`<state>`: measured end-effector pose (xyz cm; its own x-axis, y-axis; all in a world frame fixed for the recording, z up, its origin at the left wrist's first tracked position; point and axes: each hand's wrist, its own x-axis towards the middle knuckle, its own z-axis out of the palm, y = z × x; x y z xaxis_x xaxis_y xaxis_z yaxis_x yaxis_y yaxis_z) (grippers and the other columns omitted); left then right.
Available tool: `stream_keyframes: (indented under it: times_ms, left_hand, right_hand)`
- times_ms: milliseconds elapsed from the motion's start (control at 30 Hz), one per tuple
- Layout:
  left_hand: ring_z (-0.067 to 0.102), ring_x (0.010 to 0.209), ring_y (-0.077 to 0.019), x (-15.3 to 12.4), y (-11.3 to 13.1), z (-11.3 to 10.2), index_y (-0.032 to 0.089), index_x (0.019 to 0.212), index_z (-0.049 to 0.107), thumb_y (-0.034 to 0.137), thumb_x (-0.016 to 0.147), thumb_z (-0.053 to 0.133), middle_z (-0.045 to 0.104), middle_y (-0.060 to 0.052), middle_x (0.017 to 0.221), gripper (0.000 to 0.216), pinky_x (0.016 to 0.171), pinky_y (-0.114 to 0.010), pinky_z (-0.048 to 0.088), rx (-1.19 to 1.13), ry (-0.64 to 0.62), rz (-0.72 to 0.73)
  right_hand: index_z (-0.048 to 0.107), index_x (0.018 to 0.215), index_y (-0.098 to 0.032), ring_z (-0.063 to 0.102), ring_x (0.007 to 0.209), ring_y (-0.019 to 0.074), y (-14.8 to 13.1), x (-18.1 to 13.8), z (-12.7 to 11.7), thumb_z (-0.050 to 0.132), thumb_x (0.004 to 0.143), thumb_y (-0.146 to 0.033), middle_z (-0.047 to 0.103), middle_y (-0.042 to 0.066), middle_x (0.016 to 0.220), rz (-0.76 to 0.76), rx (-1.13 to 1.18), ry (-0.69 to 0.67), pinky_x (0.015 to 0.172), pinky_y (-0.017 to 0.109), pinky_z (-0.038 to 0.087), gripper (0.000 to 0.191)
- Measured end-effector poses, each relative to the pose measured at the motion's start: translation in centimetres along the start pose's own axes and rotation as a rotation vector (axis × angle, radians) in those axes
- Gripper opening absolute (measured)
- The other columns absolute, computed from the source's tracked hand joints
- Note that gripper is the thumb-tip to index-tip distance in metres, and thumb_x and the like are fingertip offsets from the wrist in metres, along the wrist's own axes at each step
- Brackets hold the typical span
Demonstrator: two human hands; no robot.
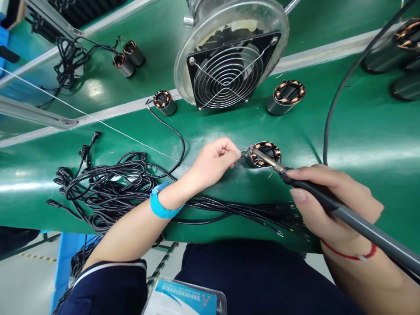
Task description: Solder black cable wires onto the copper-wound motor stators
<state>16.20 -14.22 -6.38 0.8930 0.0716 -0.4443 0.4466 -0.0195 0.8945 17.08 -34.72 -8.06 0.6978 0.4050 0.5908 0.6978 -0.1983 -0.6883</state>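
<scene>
In my right hand (331, 201) is a soldering iron (323, 192), gripped like a pen. Its metal tip lies over the near-left rim of a motor stator (265, 154) with copper windings, which stands upright on the green bench. My left hand (215, 162), closed in a pinch, holds a thin dark wire (243, 154) just left of that stator. The wire's end meets the stator's rim close to the iron's tip; the exact contact is too small to make out. A heap of black power cables (121, 188) lies under and left of my left forearm.
Beyond the work stands a fume fan (225, 78) with a wire guard. Other stators (286, 97) are on the bench, one (165, 103) with a cable attached. Stripped cable ends (278, 232) lie near the front edge. A dark cord (337, 94) hangs at the right.
</scene>
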Motion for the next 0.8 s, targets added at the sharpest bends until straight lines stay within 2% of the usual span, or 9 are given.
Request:
stream_keyframes:
  times_ms: [233, 567, 800]
  left_hand:
    - [0.043, 0.051, -0.0045, 0.25, -0.16, 0.00, 0.015, 0.064, 0.052, 0.005, 0.078, 0.053, 0.050, 0.007, 0.053, 0.017, 0.054, -0.020, 0.033, -0.008, 0.000, 0.025]
    - [0.042, 0.050, -0.0033, 0.34, -0.10, -0.02, 0.015, 0.065, 0.052, 0.006, 0.080, 0.053, 0.050, 0.007, 0.054, 0.017, 0.054, -0.019, 0.034, -0.034, -0.014, 0.029]
    - [0.040, 0.050, -0.0035, 0.32, -0.23, -0.03, 0.015, 0.066, 0.052, 0.006, 0.080, 0.053, 0.050, 0.007, 0.053, 0.017, 0.053, -0.019, 0.032, -0.028, -0.021, 0.026]
  right_hand:
    - [0.067, 0.113, -0.027, 0.059, 0.059, 0.0141, -0.03, -0.03, 0.09, 0.064, 0.078, -0.008, 0.066, 0.000, 0.075, 0.009, 0.017, -0.046, 0.050, 0.027, 0.046, 0.040]
    - [0.066, 0.118, -0.028, 0.057, 0.058, 0.0136, 0.19, -0.30, 0.16, 0.065, 0.079, -0.009, 0.065, 0.000, 0.075, 0.006, 0.016, -0.039, 0.048, 0.027, 0.044, 0.043]
    - [0.066, 0.122, -0.028, 0.054, 0.056, 0.0139, 0.34, -0.53, 0.14, 0.070, 0.075, -0.009, 0.065, 0.001, 0.075, 0.056, 0.063, 0.039, 0.048, 0.029, 0.043, 0.052]
